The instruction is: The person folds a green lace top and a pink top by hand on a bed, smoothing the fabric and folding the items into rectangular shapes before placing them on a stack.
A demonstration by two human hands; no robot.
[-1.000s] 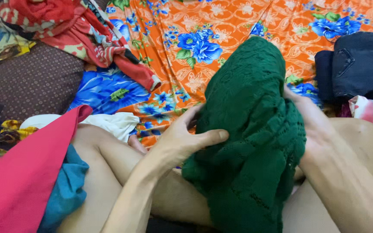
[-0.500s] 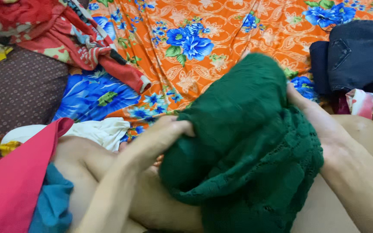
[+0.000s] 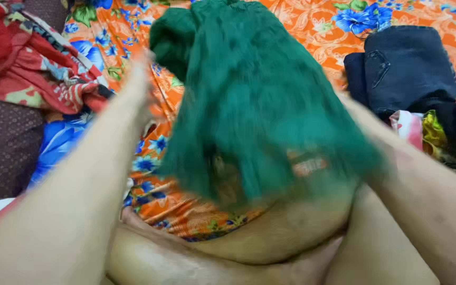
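A big green knit cloth (image 3: 259, 100) is up in the air in the middle, spread wide and blurry. It hangs over the orange flower sheet (image 3: 312, 31) and the person's bare legs (image 3: 270, 237), which are near the bottom.

The left hand (image 3: 141, 79) is at the left edge of the cloth, up high. It is too blurry to tell if it is gripping or how wide it is. The right hand (image 3: 357, 113) is at the right edge of the cloth, partly hidden behind it, so I cannot tell its grip either.

Far right lies a folded pile of dark jeans (image 3: 407, 63). Far left is a heap of red clothes (image 3: 32, 63).
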